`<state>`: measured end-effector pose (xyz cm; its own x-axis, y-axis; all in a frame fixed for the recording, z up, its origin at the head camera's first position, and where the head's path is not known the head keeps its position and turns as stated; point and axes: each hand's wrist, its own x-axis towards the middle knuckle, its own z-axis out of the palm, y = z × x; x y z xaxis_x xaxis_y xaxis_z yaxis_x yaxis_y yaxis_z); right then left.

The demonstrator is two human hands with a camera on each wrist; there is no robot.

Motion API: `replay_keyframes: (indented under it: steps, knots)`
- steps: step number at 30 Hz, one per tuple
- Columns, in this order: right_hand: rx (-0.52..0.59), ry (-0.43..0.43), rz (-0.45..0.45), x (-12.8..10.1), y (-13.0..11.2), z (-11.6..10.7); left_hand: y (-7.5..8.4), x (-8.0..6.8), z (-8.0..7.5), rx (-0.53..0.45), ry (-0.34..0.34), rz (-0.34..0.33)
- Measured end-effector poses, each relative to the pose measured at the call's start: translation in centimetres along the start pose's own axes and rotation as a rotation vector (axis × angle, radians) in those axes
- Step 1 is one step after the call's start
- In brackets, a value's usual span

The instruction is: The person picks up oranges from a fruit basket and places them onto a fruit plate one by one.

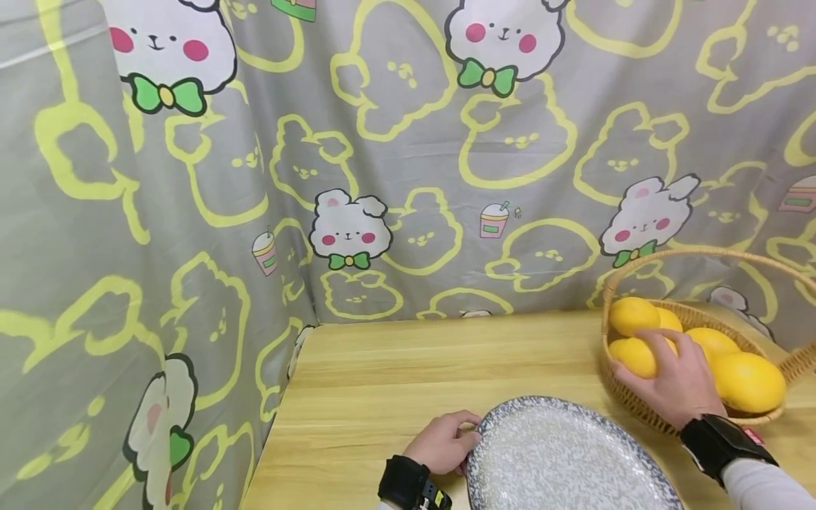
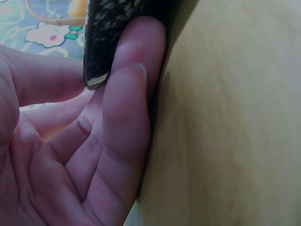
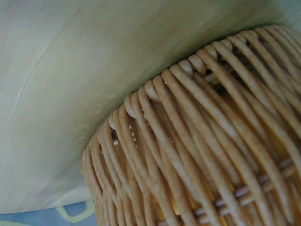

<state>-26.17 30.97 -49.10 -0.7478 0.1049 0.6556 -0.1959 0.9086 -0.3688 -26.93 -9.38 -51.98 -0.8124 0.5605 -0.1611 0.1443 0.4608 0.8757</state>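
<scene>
1. The speckled plate [image 1: 561, 460] lies flat on the wooden table [image 1: 395, 375] at about 6 o'clock in the head view, its near edge cut off by the frame.
2. The left hand [image 1: 443, 445] grips the plate's left rim, at about 9 o'clock on the plate; the left wrist view shows the fingers [image 2: 127, 113] curled under the dark speckled edge and the thumb [image 2: 44, 77] on the other side of it, with the table right beside them.
3. The table has a pale, yellowish wood grain and a square left corner at about 9 o'clock.
4. A grey curtain [image 1: 382, 156] printed with yellow rabbit outlines, white rabbits with green bows and small drink cups hangs behind the table and wraps round its left side.
5. The wicker basket [image 1: 637, 411] with its arched handle stands on the table at about 3 o'clock, just right of the plate, and holds several yellow lemons [image 1: 749, 382].
6. The right hand [image 1: 676, 382] reaches over the basket's near rim, its fingers closed round one lemon [image 1: 631, 354] at the basket's left side.
7. The right wrist view shows only the basket's woven wall [image 3: 211, 155] standing on the table.
</scene>
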Motion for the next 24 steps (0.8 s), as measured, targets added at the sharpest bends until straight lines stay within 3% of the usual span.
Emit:
replay_keyframes:
  steps: [7, 17, 24]
  knots:
    - [-0.023, 0.068, -0.070, -0.3, -0.2, 0.0, 0.2, 0.0, 0.1, -0.002, 0.000, -0.006]
    - [-0.052, 0.031, -0.106, 0.1, -1.3, -0.4, 0.2, -0.1, -0.1, -0.006, 0.003, -0.011]
    - [-0.001, 0.063, -0.262, 0.2, -3.2, 0.8, 0.2, -0.2, -0.2, -0.004, -0.004, 0.004]
